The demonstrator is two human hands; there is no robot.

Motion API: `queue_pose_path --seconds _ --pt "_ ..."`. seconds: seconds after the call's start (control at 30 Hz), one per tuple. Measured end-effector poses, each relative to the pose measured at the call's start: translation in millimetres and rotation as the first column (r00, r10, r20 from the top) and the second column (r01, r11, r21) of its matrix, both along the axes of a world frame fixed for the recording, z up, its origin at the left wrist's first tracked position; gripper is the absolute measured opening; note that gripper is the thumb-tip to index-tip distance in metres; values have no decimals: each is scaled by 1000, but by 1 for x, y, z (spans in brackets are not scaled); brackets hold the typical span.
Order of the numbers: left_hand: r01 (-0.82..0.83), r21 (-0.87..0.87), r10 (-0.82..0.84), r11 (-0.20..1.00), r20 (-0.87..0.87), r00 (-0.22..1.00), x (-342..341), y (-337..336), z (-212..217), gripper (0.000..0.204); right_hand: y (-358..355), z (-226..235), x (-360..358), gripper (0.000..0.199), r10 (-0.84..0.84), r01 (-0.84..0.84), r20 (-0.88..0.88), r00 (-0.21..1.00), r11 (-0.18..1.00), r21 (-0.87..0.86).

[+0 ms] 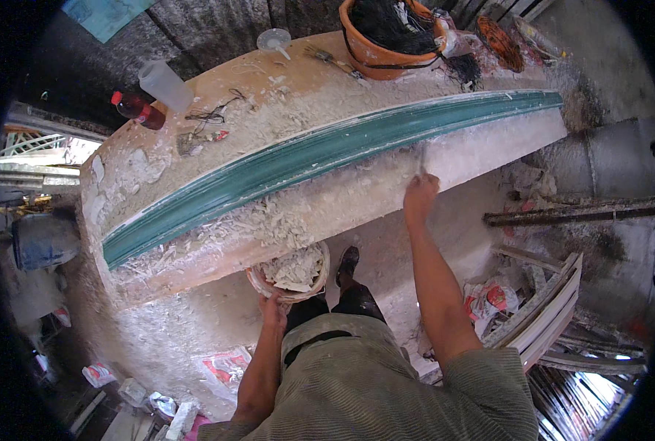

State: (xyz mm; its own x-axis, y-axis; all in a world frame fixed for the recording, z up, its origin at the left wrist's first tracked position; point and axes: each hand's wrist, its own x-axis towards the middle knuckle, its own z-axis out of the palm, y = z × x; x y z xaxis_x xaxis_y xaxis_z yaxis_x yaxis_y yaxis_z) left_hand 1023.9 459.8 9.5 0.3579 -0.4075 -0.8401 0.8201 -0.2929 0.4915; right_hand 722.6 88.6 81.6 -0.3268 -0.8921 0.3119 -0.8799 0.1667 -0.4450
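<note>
My left hand [273, 306] grips the rim of a small round bowl [320, 287] held under the table's front edge; it is filled with white plaster scraps [295, 268]. My right hand [420, 197] reaches out to the table's front strip and is closed around a thin scraping tool [422, 159] whose tip touches the plaster. A long green mould [305, 158] runs along the plaster-covered table [165, 191], with crumbs of plaster heaped beside it.
An orange tub [375, 48] with dark fibres stands at the table's far side, near a brush [331, 60], a funnel [273, 39], a translucent jug [165, 84] and a red bottle [139, 110]. Stacked mouldings [544, 312] and a rusty bar [570, 213] lie at right. A blue barrel [43, 240] stands left.
</note>
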Motion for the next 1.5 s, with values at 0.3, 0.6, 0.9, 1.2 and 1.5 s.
queue_pose_path --seconds 0.3,0.6,0.9,1.2,1.5 --pt "16 -102 -18 995 -19 1000 0 -3 -7 50 133 -27 116 19 525 -577 270 807 799 171" --pt "-24 46 26 999 -45 999 4 10 -18 45 62 -10 60 18 112 -211 381 918 951 228" --pt "-69 34 68 997 25 997 7 12 -2 40 165 13 196 33 804 -848 271 530 502 170" --pt "-204 22 201 979 97 975 -9 6 15 39 136 -4 194 44 903 -895 96 418 391 217" --pt "-314 33 309 949 111 945 -39 11 5 38 62 60 115 49 974 -839 85 209 134 528"
